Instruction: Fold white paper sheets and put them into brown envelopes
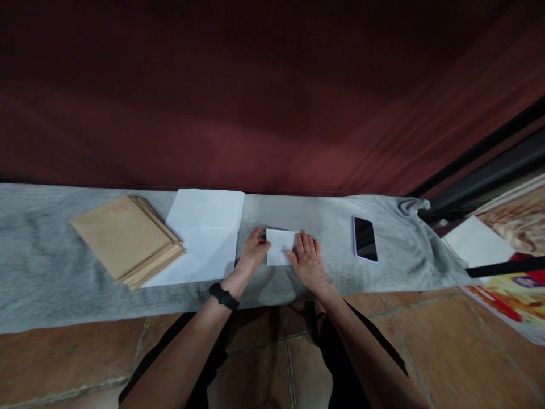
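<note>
A small folded piece of white paper (276, 250) lies on the grey cloth between my hands. My left hand (254, 249), with a dark band on its wrist, has its fingers curled and pinches the paper's left edge. Over the right side of the paper, my right hand (308, 258) rests flat with its fingers stretched out. A stack of larger white sheets (208, 227), with a crease across the top one, lies to the left of my left hand. Brown envelopes (121, 236) are piled partly over those sheets.
A phone (365, 238) with a dark screen lies right of my hands. Grey cloth (34, 255) covers the narrow surface, which backs onto a dark red curtain (255, 113). Dark bars and a colourful printed package (515, 301) are at the far right. Tiled floor (426, 329) shows below.
</note>
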A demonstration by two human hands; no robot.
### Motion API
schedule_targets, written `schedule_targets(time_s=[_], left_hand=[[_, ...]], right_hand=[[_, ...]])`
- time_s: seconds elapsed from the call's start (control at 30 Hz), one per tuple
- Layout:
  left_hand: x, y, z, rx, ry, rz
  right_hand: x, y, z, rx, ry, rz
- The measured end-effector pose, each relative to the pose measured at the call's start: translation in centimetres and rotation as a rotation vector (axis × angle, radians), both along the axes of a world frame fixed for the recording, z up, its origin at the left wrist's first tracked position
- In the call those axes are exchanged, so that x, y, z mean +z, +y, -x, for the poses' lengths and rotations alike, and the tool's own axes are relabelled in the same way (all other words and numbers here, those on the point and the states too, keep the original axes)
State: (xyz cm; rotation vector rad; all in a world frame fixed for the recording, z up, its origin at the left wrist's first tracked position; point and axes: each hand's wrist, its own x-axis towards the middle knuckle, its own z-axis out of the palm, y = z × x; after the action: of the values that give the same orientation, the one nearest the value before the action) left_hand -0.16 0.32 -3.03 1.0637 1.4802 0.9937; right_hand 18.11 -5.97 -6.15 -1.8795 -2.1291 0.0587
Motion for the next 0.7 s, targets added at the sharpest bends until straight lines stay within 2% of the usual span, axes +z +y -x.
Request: schedule_targets(time_s=[0.2, 0.3, 0.4, 0.53, 0.63, 0.7], left_hand=[[1.7, -0.6, -0.3, 0.011, -0.291, -0.056], [2.7, -0.9, -0.6, -0.032, -0.443, -0.064], [3.2, -1.4, -1.0, -0.083, -0.584, -0.008], [2.7, -2.6, -1.9, -0.034, -0.575, 0.14], [2.1, -3.2, -2.3, -0.078, -0.599, 0.194], [1.8, -3.0, -2.1, -0.069, -0.557, 0.147]], right_hand=[[3.0, -0.8, 1.0, 0.252, 0.047, 0.003], [4.0, -0.7, 0.8, 0.247, 0.185, -0.025], [4.5, -0.3, 0.4, 0.113, 0.511, -0.042], [5.0, 0.1, 0.7, -0.198, 1.201, -0.013], [5.3, 0.3, 1.2, -0.219, 1.615, 0.058], [5.2, 0.4, 1.1, -0.226, 1.706, 0.085]])
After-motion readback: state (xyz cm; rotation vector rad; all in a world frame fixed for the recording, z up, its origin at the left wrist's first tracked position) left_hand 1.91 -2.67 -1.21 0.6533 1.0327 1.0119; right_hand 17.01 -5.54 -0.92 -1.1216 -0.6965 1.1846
